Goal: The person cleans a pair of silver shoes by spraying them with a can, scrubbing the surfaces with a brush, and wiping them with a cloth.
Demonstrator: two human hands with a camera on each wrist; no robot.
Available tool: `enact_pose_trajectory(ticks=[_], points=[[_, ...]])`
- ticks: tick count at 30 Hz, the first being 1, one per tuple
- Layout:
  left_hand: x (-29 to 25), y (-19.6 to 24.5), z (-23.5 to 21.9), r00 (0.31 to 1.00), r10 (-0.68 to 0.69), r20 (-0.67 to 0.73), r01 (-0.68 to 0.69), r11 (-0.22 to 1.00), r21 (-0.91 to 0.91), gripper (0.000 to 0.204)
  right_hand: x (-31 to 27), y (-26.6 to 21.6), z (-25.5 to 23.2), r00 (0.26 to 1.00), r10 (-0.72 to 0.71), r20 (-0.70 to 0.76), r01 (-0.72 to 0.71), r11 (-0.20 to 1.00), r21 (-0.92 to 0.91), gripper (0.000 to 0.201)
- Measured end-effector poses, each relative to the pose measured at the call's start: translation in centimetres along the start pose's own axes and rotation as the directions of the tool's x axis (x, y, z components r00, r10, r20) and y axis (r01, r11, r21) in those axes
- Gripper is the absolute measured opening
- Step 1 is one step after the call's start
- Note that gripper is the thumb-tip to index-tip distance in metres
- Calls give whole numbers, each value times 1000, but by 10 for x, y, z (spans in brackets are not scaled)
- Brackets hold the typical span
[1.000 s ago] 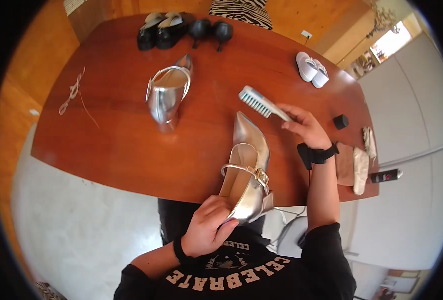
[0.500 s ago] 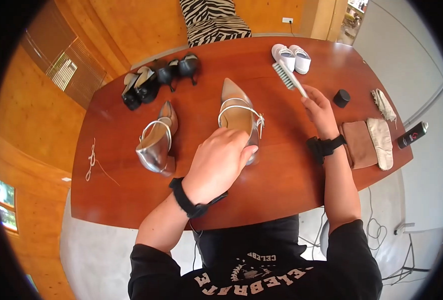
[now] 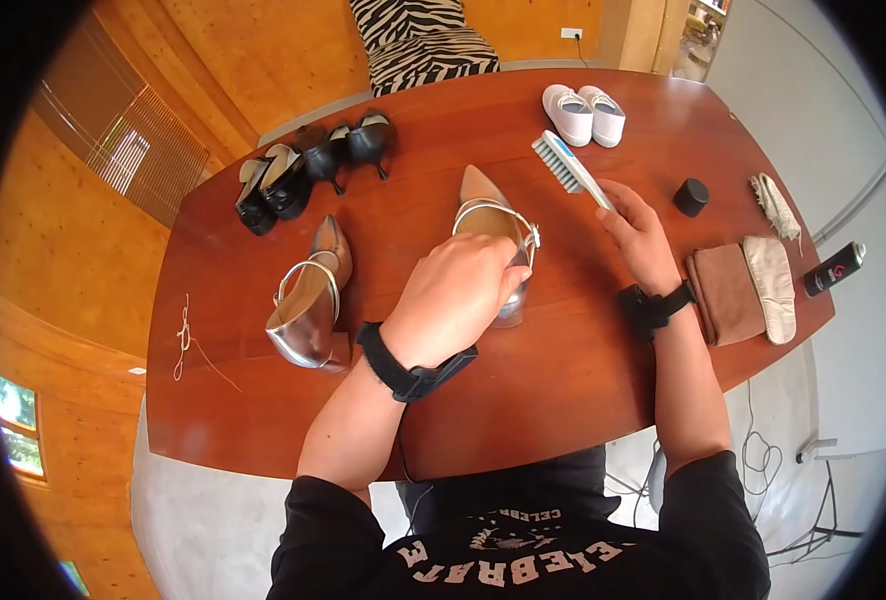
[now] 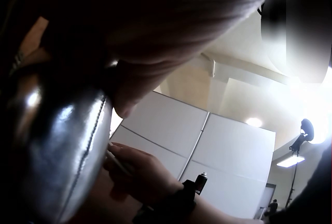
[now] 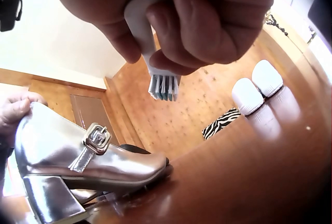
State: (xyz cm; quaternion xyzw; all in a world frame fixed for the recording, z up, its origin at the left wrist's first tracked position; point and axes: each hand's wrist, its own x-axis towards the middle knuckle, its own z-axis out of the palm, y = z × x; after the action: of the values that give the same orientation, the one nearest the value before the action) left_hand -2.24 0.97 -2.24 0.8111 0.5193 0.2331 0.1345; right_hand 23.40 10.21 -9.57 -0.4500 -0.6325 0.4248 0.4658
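Note:
A silver pointed-toe heeled shoe (image 3: pixel 481 186) with a buckled strap stands in the middle of the table, toe pointing away. My left hand (image 3: pixel 455 290) reaches over it and grips the back of the shoe; in the right wrist view, the fingers (image 5: pixel 22 107) pinch the top edge above the block heel. My right hand (image 3: pixel 643 235) holds a white brush (image 3: pixel 569 166) by its handle, raised to the right of the shoe, bristles facing left and down. The matching silver shoe (image 3: pixel 306 335) stands to the left, near my left forearm.
At the back left are black shoes (image 3: pixel 285 185) and black heels (image 3: pixel 368 145). White sneakers (image 3: pixel 585 118) sit at the back. Toward the right lie a black round object (image 3: pixel 691 197), a brown cloth (image 3: pixel 728 292), a beige cloth (image 3: pixel 771 290) and a black can (image 3: pixel 835 269). A thin cord (image 3: pixel 185 340) lies left.
The silver shoe went from being held up over the table's front edge to standing on the table, my left hand still gripping its back. The brush has dipped slightly since half a second ago.

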Motion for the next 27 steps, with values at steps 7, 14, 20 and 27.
enact_pose_trajectory(ticks=[7,14,20,27], points=[[3,-1,0,999,-28,22,30,997,-71,27,-1,2,2,998,53,44,-51,998,-46,42],[-6,-3,0,997,62,-45,-67,992,-105,34,-2,1,6,997,61,49,-61,998,-18,45],[-8,-12,-2,997,76,15,-75,995,-70,38,-4,-11,1,985,152,77,-147,987,-60,44],[-8,-7,0,995,102,19,-101,994,-38,34,-4,-8,3,983,168,70,-159,979,-128,42]])
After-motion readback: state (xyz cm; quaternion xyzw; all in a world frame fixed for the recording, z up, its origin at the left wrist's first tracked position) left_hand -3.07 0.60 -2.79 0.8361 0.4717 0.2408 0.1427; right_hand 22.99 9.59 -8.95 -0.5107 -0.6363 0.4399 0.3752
